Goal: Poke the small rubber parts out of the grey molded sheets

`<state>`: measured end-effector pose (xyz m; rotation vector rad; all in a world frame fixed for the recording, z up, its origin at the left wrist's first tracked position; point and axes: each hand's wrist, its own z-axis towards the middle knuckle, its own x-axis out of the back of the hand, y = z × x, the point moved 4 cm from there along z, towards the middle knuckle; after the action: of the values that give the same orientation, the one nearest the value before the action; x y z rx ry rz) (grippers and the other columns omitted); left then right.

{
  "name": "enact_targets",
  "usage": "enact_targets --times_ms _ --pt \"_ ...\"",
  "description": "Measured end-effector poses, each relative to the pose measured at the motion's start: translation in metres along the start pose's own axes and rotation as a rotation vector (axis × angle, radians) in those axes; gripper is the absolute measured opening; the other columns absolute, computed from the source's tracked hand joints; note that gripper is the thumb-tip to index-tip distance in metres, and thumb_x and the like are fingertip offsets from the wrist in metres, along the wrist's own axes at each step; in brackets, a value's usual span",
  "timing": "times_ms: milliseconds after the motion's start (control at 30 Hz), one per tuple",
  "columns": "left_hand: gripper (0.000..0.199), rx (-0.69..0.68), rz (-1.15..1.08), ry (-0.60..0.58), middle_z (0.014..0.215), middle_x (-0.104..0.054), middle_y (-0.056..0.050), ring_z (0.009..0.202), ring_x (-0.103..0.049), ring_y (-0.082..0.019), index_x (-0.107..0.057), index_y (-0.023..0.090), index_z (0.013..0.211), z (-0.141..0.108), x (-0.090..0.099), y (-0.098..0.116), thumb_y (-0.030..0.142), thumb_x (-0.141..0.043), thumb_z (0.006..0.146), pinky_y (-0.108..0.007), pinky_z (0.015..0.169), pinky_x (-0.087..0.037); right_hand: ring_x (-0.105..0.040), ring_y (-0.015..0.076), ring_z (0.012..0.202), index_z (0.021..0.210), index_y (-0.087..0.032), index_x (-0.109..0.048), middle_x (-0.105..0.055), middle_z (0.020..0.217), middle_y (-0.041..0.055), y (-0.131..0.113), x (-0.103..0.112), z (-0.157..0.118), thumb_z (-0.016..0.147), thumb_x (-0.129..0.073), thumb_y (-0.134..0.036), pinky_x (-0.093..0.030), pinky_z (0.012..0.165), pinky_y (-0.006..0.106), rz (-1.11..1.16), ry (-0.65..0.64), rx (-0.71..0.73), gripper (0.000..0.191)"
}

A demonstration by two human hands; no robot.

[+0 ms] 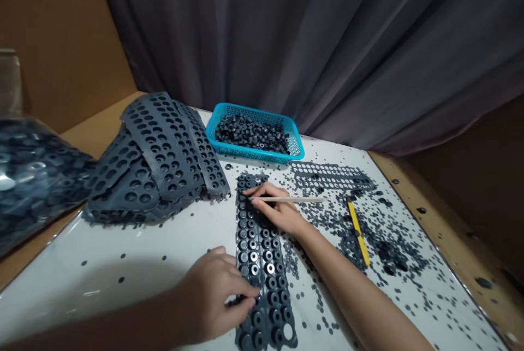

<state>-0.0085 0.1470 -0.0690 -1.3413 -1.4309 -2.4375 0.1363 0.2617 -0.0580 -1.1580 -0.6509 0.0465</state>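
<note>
A dark rubber sheet (268, 269) with rows of round, ring-shaped parts lies lengthwise on the white table. Near its far end, my right hand (278, 208) is closed on a thin pale stick (305, 199), whose left tip reaches the sheet. My left hand (223, 292) touches the sheet's left side nearer to me, thumb and forefinger pinched at one of the round parts; whether they grip it is hidden. One round hole shows at the sheet's near right corner.
Behind stands a blue basket (256, 155) of small dark parts. Stacked perforated sheets (164, 149) and a clear bag (36, 176) of parts are at left. At right lie a punched strip (327, 168), a yellow tool (358, 233) and many scattered dark discs.
</note>
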Motion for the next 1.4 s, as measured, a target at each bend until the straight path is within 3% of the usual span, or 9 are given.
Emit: enact_targets --times_ms 167,567,700,833,967,1067,1167,1300,1400 --pt "0.019 0.008 -0.001 -0.022 0.055 -0.066 0.002 0.053 -0.053 -0.014 -0.073 0.028 0.085 0.000 0.000 0.000 0.022 -0.056 0.080 -0.030 0.058 -0.028 -0.067 0.0220 0.096 0.083 -0.020 -0.057 -0.071 0.099 0.0096 0.004 -0.001 0.000 0.090 -0.056 -0.033 -0.051 0.083 0.040 0.005 0.004 -0.003 0.015" --pt "0.019 0.011 0.009 -0.023 0.055 -0.067 0.002 0.052 -0.055 -0.015 -0.073 0.027 0.084 -0.001 0.001 0.002 0.022 -0.055 0.079 -0.030 0.059 -0.029 -0.059 0.0204 0.096 0.088 -0.023 -0.054 -0.065 0.107 0.0097 0.001 -0.005 0.002 0.097 -0.039 -0.028 -0.049 0.086 0.039 -0.380 -0.063 0.237 0.018" --pt "0.019 0.017 0.011 -0.026 0.054 -0.065 0.002 0.054 -0.055 -0.015 -0.073 0.027 0.084 -0.002 -0.003 0.000 0.021 -0.057 0.078 -0.030 0.060 -0.029 -0.059 0.0207 0.100 0.088 -0.023 -0.054 -0.063 0.108 0.0089 0.011 0.000 0.004 0.096 -0.040 -0.028 -0.049 0.086 0.037 -0.402 0.077 0.169 0.017" --pt "0.017 0.082 -0.016 -0.044 0.050 -0.058 0.002 0.054 -0.054 -0.014 -0.074 0.026 0.081 0.000 0.002 0.002 0.020 -0.059 0.077 -0.029 0.062 -0.034 -0.063 0.0190 0.080 0.089 -0.022 -0.054 -0.064 0.104 0.0075 0.019 0.012 0.003 0.095 -0.042 -0.034 -0.051 0.071 0.032 -0.263 0.316 0.005 0.018" --pt "0.020 0.314 -0.116 -0.036 0.073 -0.061 -0.001 0.063 -0.057 -0.013 -0.073 0.022 0.092 0.007 0.025 -0.004 0.027 -0.055 0.084 -0.024 0.058 -0.041 -0.059 0.0177 0.066 0.083 -0.022 -0.055 -0.065 0.082 0.0021 0.018 0.031 0.000 0.091 -0.048 -0.041 -0.046 0.060 0.028 -0.150 0.510 -0.109 0.022" --pt "0.026 0.410 0.085 0.074 0.090 -0.062 -0.006 0.082 -0.060 -0.019 -0.067 0.017 0.105 0.021 0.047 -0.015 0.028 -0.052 0.086 -0.029 0.071 -0.047 -0.052 0.0166 0.057 0.076 -0.023 -0.052 -0.056 0.062 -0.0027 0.017 0.048 0.000 0.088 -0.051 -0.042 -0.040 0.058 0.027 -0.134 0.574 -0.171 0.022" --pt "0.031 0.466 0.309 0.124 0.101 -0.060 -0.012 0.094 -0.059 -0.025 -0.060 0.009 0.113 0.042 0.051 -0.030 0.024 -0.048 0.089 -0.037 0.084 -0.045 -0.043 0.0147 0.051 0.068 -0.022 -0.049 -0.044 0.054 -0.0053 0.018 0.058 0.001 0.083 -0.056 -0.042 -0.035 0.053 0.026 -0.134 0.576 -0.230 0.026" --pt "0.026 0.526 0.377 0.201 0.099 -0.059 -0.015 0.085 -0.062 -0.027 -0.063 0.008 0.102 0.068 0.042 -0.045 0.020 -0.044 0.089 -0.037 0.078 -0.046 -0.045 0.0147 0.054 0.071 -0.022 -0.051 -0.046 0.056 -0.0050 0.019 0.051 0.002 0.082 -0.055 -0.043 -0.036 0.054 0.025 -0.066 0.434 -0.259 0.025" --pt "0.018 0.517 0.326 0.246 0.094 -0.061 -0.012 0.084 -0.061 -0.024 -0.062 0.011 0.096 0.077 0.041 -0.047 0.019 -0.048 0.087 -0.034 0.078 -0.046 -0.057 0.0205 0.081 0.073 -0.021 -0.054 -0.060 0.078 0.0013 0.012 0.045 0.004 0.083 -0.055 -0.039 -0.043 0.076 0.032 -0.164 0.320 -0.157 0.021"
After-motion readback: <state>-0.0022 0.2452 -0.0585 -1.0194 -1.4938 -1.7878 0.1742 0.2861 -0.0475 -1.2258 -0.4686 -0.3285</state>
